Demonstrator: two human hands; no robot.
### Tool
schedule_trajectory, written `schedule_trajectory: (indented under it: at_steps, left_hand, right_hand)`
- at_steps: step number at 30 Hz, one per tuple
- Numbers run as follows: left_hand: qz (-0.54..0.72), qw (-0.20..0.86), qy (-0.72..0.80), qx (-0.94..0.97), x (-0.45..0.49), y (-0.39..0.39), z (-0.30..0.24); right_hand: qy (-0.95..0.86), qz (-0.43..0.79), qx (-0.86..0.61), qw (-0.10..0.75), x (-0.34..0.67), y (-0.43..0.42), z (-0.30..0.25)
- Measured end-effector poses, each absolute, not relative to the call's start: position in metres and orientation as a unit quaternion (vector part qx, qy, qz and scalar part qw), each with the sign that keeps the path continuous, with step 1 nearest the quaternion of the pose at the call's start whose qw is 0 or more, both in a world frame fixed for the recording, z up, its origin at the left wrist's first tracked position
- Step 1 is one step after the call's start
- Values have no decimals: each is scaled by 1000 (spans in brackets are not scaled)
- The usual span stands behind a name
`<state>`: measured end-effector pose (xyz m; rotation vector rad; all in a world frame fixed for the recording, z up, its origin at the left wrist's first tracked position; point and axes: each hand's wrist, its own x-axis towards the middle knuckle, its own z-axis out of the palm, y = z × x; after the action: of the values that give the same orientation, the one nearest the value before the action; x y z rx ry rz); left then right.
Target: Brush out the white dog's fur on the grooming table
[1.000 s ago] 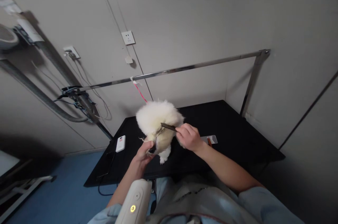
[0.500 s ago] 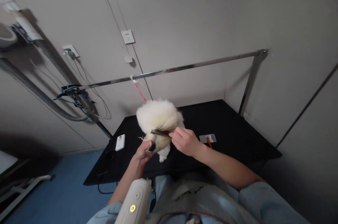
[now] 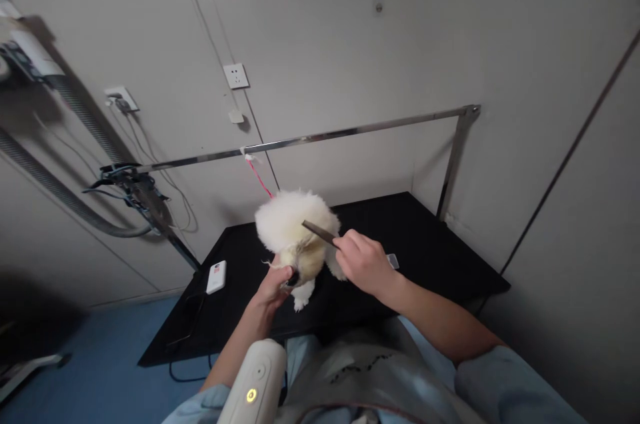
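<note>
A fluffy white dog (image 3: 287, 219) is on a black-topped table (image 3: 420, 237), its head tipped down toward me. My left hand (image 3: 273, 287) is closed around the dog's muzzle, the thumb beside its dark nose. A slim dark comb (image 3: 320, 232) is gripped in my right hand (image 3: 365, 264). It slants up and left over the fur on top of the dog's head; whether its teeth touch the fur I cannot tell. One front paw (image 3: 303, 296) shows below the muzzle.
A metal bar (image 3: 350, 132) spans behind the dog, with a pink cord (image 3: 260, 179) running down to it. On the table lie a white phone-like object (image 3: 217, 277) and a clear plate (image 3: 393, 261), partly hidden. A ribbed hose (image 3: 65, 187) hangs left. A white device (image 3: 257, 377) juts up in front.
The comb in my right hand has lifted from beside the dog's face to over the top of its head, and its angle is steeper. My left hand stays on the muzzle. The view has shifted slightly.
</note>
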<state>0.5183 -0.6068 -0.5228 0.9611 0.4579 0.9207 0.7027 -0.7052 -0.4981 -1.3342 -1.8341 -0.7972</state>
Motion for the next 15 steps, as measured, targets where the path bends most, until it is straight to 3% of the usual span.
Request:
schedule_trajectory:
  at_steps: [4, 15]
  left_hand:
    - [421, 761, 198, 453, 519, -608, -526]
    - [420, 754, 187, 469, 513, -606, -534]
  right_hand:
    - [-760, -265, -498, 323, 697, -705, -506]
    - [-726, -243, -515, 384, 689, -699, -531]
